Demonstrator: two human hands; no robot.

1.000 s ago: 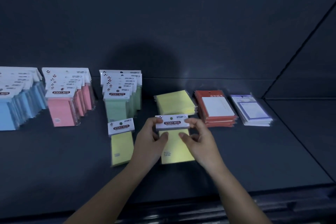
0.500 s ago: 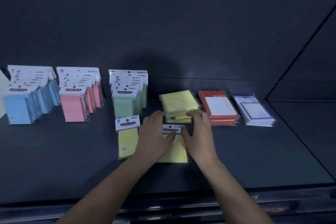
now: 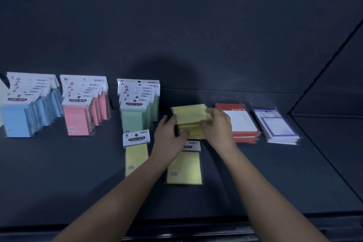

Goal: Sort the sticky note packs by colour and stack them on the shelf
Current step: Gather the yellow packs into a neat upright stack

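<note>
Standing toward the back edge of the shelf (image 3: pixel 255 182), the yellow stack (image 3: pixel 188 111) is clasped from both sides. The left hand (image 3: pixel 169 136) is curled against its left front corner, thumb on the front face, and the right hand (image 3: pixel 218 127) is wrapped over its right top edge. Neither of the hands is spread flat; both are closed round the stack. The hold is judged to be a squaring-up or a lift of the pile, since pressure from two sides keeps thin packs from sliding apart.

Just in front of the hands, toward the front edge, a yellow pack with a header card (image 3: pixel 184 167) is laid flat, its card partly hidden behind the left hand. As far as can be told, it is touched by no fingers. A second yellow pack (image 3: pixel 136 155) is laid just to its left, apart from both hands.

Colour grouping is already seen along the back: a blue row (image 3: pixel 17 120) at the left edge, then a pink row (image 3: pixel 78 120), then a green row (image 3: pixel 135 118). Each is leaned in overlapping file so that the header cards can be read. To the right of the yellow stack, red packs (image 3: pixel 229 106) and purple-bordered packs (image 3: pixel 277 125) are piled flat. The yellow group is judged the one left to be gathered.
</note>
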